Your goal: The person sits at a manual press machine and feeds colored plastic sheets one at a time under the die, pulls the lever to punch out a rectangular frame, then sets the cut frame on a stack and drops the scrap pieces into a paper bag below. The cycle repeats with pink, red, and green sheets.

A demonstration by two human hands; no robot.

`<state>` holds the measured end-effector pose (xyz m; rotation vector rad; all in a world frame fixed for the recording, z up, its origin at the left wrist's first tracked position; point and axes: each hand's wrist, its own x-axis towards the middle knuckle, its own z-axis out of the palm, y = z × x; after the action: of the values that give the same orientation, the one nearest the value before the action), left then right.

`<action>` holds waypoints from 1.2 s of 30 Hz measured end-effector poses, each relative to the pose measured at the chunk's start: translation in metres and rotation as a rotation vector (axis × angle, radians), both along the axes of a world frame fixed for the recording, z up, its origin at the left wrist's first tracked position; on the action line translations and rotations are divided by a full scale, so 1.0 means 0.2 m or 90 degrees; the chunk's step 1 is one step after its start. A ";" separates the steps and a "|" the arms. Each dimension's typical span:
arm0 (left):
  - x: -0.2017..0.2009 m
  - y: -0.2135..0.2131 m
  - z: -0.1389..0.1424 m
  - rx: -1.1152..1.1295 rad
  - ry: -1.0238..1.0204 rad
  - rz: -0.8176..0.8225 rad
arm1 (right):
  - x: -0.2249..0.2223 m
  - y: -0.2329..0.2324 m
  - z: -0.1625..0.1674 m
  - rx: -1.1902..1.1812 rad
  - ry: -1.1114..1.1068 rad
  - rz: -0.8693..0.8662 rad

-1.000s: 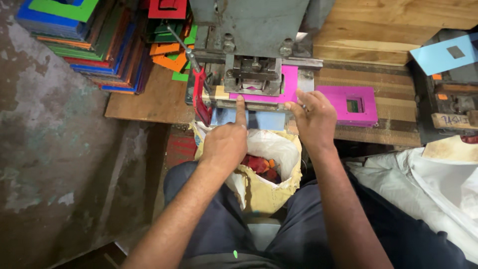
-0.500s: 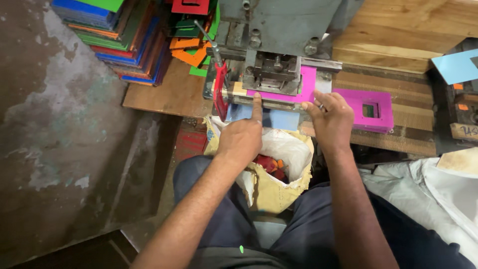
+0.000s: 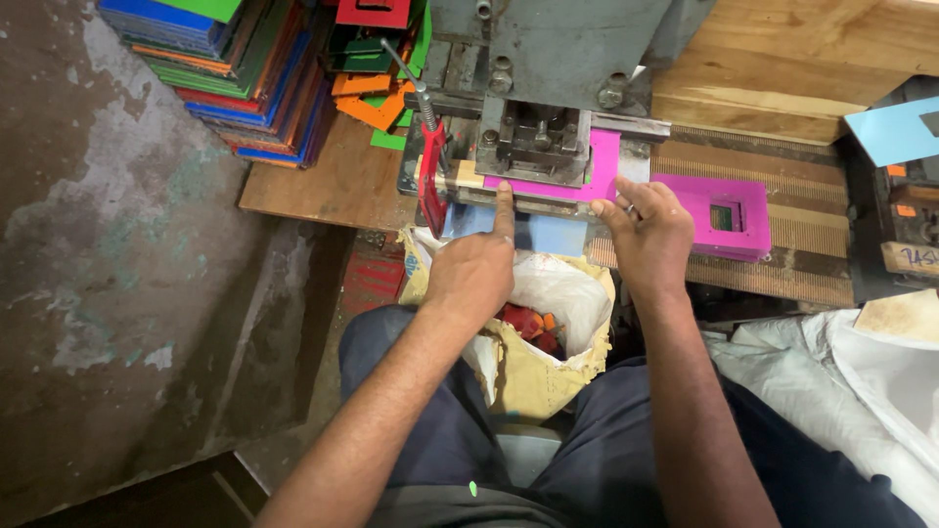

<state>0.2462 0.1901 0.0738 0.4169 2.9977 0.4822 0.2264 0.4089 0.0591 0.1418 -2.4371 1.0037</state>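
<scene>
- Closest to me, between my knees, an open sack (image 3: 548,332) lined with white plastic holds red and orange scraps.
- Just above it, my left hand (image 3: 476,279) is curled into a loose fist with only the index finger out straight; it grips nothing, and the fingertip presses on the near edge of the pink sheet (image 3: 597,171).
- Beside it, my right hand (image 3: 650,235) lies flat and open, fingers spread, resting on the pink sheet's right end, holding nothing in a grip.
- That pink sheet lies on the counter (image 3: 323,181), its far part slid under the head of the grey metal press (image 3: 538,137).
- To the right, touching my right hand's far side, sits a stack of pink frames (image 3: 729,220), each with a rectangular window.
- Left of the press stands a red-handled lever (image 3: 430,176).
- Farthest off, at the counter's left end, rise piles of coloured sheets (image 3: 235,78).
</scene>
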 end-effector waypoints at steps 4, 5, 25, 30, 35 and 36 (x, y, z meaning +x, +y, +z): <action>0.00 0.00 0.00 -0.005 -0.007 0.004 | 0.00 -0.01 0.01 0.013 -0.006 0.000; 0.00 -0.01 0.00 -0.003 -0.004 0.004 | 0.00 0.00 0.01 0.020 -0.001 0.003; 0.01 -0.04 0.01 0.040 0.048 0.004 | -0.05 0.03 -0.03 -0.193 -0.122 0.019; 0.03 -0.05 0.02 0.047 0.093 -0.010 | -0.05 0.01 -0.01 -0.228 -0.184 -0.004; 0.03 -0.04 0.03 0.039 0.091 -0.001 | -0.08 0.00 0.00 -0.237 -0.144 0.031; 0.04 -0.03 0.03 0.043 0.086 -0.001 | -0.08 0.00 0.00 -0.257 -0.167 0.020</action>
<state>0.2533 0.1836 0.0799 0.4754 3.1163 0.5784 0.2104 0.4091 0.0587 -0.0973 -2.4012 1.5903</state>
